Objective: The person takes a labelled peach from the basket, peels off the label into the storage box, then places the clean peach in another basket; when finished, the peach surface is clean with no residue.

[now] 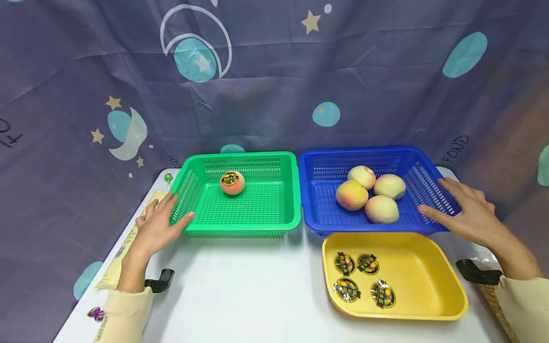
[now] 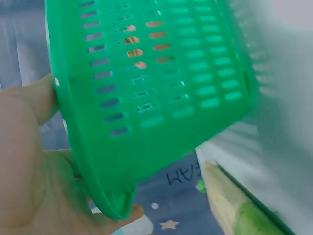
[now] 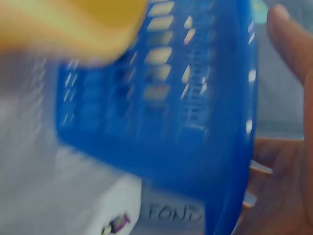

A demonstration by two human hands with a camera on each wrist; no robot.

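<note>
the left hand (image 1: 156,226) rests against the near left corner of the green basket (image 1: 240,221), fingers straight and slightly spread along the left wall, thumb extended toward the near rim. the left wrist view shows the palm (image 2: 22,161) touching the outside corner of the same basket (image 2: 161,98). the green basket stands on the white table (image 1: 240,290), far left of centre, and holds one peach with a sticker (image 1: 232,183) near its far wall.

the right hand (image 1: 465,214) lies on the right wall of the blue basket (image 1: 317,190), fingers straight and moderately spread over the rim, thumb pointing left along the near right corner. the right wrist view is blurred; it shows the fingers (image 3: 288,44) beside the outside of the blue basket (image 3: 161,122). the blue basket stands just right of the green basket, the two walls nearly touching, and holds four peaches (image 1: 371,193) grouped together.

the yellow tray (image 1: 429,276) sits near of the blue basket, its far edge tucked under the basket's near rim. four round stickers (image 1: 362,278) lie in its left half.
</note>
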